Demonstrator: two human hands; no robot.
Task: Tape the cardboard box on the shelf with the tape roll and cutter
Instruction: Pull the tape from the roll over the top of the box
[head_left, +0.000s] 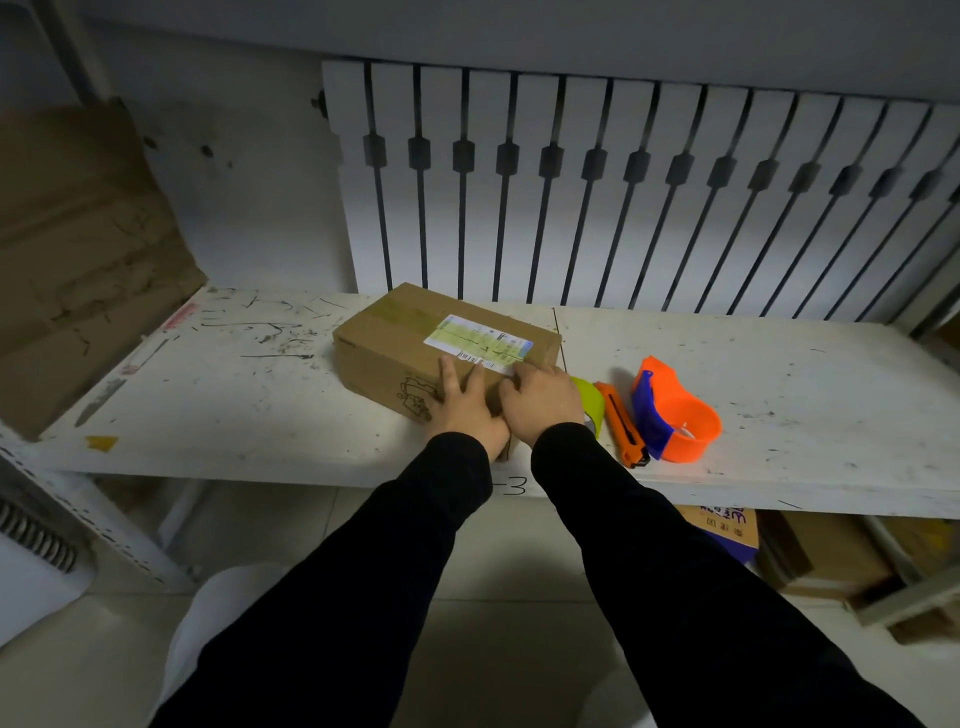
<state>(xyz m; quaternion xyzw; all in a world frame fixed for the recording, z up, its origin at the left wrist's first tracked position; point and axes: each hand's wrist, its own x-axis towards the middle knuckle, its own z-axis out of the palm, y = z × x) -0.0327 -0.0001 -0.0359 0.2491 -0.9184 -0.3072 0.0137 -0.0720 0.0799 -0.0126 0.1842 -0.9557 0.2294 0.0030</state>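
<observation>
While both hands pressed on its near end, the cardboard box (415, 345) sat on the white shelf (234, 405), its printed label (478, 340) facing up. The left hand (462, 410) lay flat with fingers (448, 375) spread over the top front edge; the right hand (540, 402) rested beside it with fingers curled against the box, gripping nothing that could be made out. The box looked light and stiff, best steadied by its edges. Just right of the hands lay a yellow-green tape roll (592, 405), partly hidden, an orange cutter (623, 423) and an orange-and-blue tape dispenser (675, 413), none of them touched.
</observation>
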